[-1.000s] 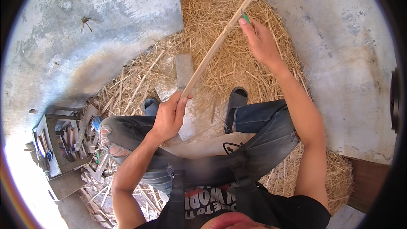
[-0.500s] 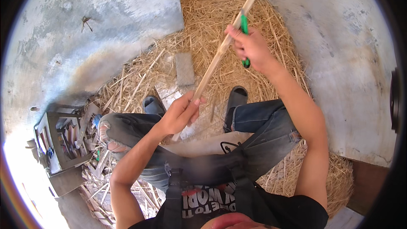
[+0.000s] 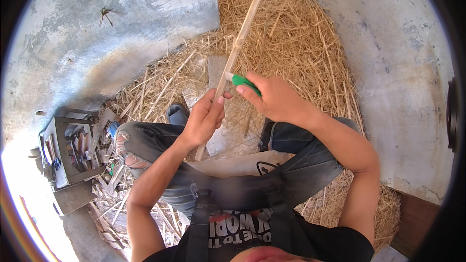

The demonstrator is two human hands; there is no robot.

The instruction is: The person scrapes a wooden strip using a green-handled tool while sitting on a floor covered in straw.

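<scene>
Above heaped straw (image 3: 296, 43), a wooden strip (image 3: 236, 50) is gripped by the left hand (image 3: 204, 119), a green knife (image 3: 245, 84) by the right hand (image 3: 280, 99).

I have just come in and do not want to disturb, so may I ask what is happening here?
A person's left hand grips a long pale strip, whose lower end sticks out below that hand. The right hand holds a green cutter, its blade at the strip just beyond the left hand. Dry straw-like scraps lie heaped beyond.

Rough workshop, heaped shavings (image 3: 296, 43), worn grey walls (image 3: 403, 77)
</scene>
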